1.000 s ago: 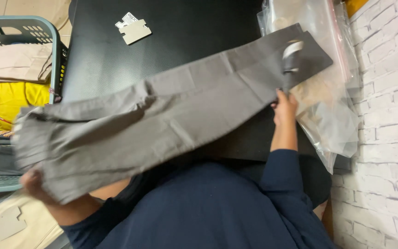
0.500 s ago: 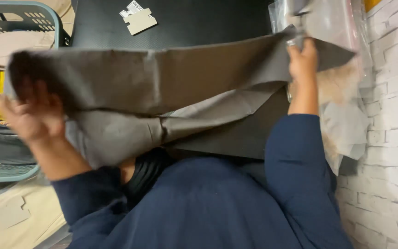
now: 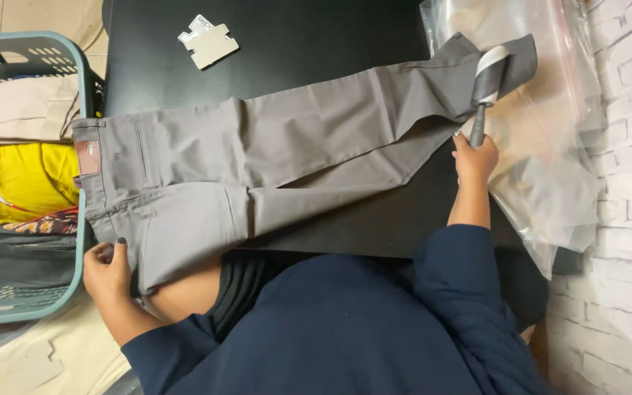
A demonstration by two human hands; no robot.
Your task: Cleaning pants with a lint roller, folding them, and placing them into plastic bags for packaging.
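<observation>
fingers (image 3: 120,243) of my left hand (image 3: 107,272) pinch the grey trousers' (image 3: 257,157) waist at eight o'clock; right hand (image 3: 475,157) grips a lint roller (image 3: 486,88), rolling comes next.

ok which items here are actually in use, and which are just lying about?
In use:
- grey trousers, spread on the black table
- lint roller, held in the right hand
- left hand, at the waist end of the trousers

Lying about:
- card tag
- clear bags
- laundry basket holding clothes
</observation>
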